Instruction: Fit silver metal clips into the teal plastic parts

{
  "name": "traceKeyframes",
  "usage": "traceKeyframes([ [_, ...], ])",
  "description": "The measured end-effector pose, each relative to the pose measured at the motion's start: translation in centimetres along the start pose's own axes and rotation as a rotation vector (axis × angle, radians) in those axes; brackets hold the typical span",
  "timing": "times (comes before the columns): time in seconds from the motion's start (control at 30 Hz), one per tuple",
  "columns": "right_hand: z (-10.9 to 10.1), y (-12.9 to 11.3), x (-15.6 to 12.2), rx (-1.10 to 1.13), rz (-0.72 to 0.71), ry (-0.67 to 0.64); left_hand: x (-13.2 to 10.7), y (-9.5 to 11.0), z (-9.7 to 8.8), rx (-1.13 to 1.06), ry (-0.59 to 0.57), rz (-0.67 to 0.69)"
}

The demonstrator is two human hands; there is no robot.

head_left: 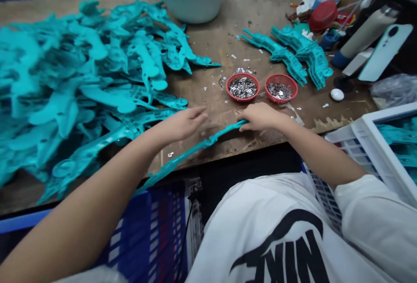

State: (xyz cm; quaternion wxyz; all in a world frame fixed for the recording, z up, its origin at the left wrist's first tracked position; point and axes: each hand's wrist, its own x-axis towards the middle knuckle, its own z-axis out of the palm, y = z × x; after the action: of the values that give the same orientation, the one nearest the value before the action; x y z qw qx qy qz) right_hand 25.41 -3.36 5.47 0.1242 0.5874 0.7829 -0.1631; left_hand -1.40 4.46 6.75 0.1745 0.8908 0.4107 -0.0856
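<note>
The right hand (262, 117) lies ahead of the chest at about 12 o'clock, its fingers curled and clamped on one end of a long teal plastic strip (192, 148). The strip runs from that grip toward 7 o'clock, passing under the left forearm's reach and out over the near edge of the wooden surface (228, 27). The left hand (184, 124) is open, fingers extended and close together, just above the strip and not clearly touching it.

A large heap of teal molded plastic pieces (97, 79) fills the surface from 9 to 11 o'clock and crowds the left hand. Two small red baskets (243, 87) of silver metal bits stand at about 12 to 1 o'clock, just beyond the right hand, with loose bits scattered around them. Past them are a pale green plastic basin (185, 1) at 12 o'clock and two smaller bundles of teal pieces (286, 53) at 1 o'clock. Clutter, including a red lid (322, 16) and a steel flask (365, 35), crowds the far right corner.

The open room is the strip of bare wood between the hands and the baskets. Below the near edge, a white crate (384, 131) sits at 4 o'clock and a blue crate (150, 231) at 7 o'clock.
</note>
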Motion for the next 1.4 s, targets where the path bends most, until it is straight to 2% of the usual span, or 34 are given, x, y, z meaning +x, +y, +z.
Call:
traceKeyframes([
  [0.07,-1.0,1.7,0.8,0.108,-0.044,-0.035,-1.7,0.2,-1.9,0.025,0.165,-0.045],
  [0.17,-2.8,4.2,2.4,0.309,-0.115,-0.097,-4.3,1.2,-3.8,0.153,0.22,-0.097],
  [0.3,-4.4,7.0,4.2,0.6,-0.203,-0.199,-5.7,1.7,-3.5,0.32,0.286,-0.061],
  [0.37,-4.7,7.6,4.2,0.611,-0.253,-0.184,-5.8,1.0,-2.8,0.333,0.377,-0.033],
  [0.47,-4.3,7.3,2.4,0.416,-0.253,0.027,-6.0,-0.4,-2.0,0.278,0.484,-0.013],
  [0.57,-3.1,6.4,-0.6,0.118,-0.212,0.313,-5.8,-1.2,-1.8,0.219,0.438,0.0],
  [0.63,-2.2,6.2,-2.4,-0.033,-0.191,0.46,-5.4,-1.0,-1.8,0.229,0.394,-0.043],
  [0.7,-1.4,6.5,-3.8,-0.071,-0.186,0.566,-4.7,-0.2,-1.9,0.286,0.398,-0.099],
  [0.77,-1.1,7.6,-4.5,0.004,-0.175,0.616,-3.9,0.8,-2.3,0.345,0.449,-0.101],
  [0.87,-1.4,11.2,-4.2,0.139,-0.067,0.587,-3.0,2.4,-3.1,0.352,0.521,0.004],
  [0.97,-2.5,17.2,-2.8,0.21,0.192,0.578,-2.5,2.7,-3.2,0.343,0.538,0.171],
  [1.03,-3.0,21.8,-1.7,0.253,0.352,0.594,-2.1,1.5,-2.3,0.379,0.614,0.288],
  [1.1,-3.1,25.8,-0.7,0.308,0.452,0.583,-1.6,-0.3,-0.7,0.44,0.697,0.377],
  [1.17,-2.6,28.7,0.2,0.361,0.526,0.563,-1.1,-2.4,1.1,0.499,0.71,0.421],
  [1.27,-1.2,30.5,1.6,0.34,0.607,0.589,-0.4,-4.9,3.1,0.51,0.65,0.494],
  [1.4,1.1,30.7,2.8,0.303,0.661,0.551,-0.2,-6.8,3.2,0.442,0.611,0.54],
])
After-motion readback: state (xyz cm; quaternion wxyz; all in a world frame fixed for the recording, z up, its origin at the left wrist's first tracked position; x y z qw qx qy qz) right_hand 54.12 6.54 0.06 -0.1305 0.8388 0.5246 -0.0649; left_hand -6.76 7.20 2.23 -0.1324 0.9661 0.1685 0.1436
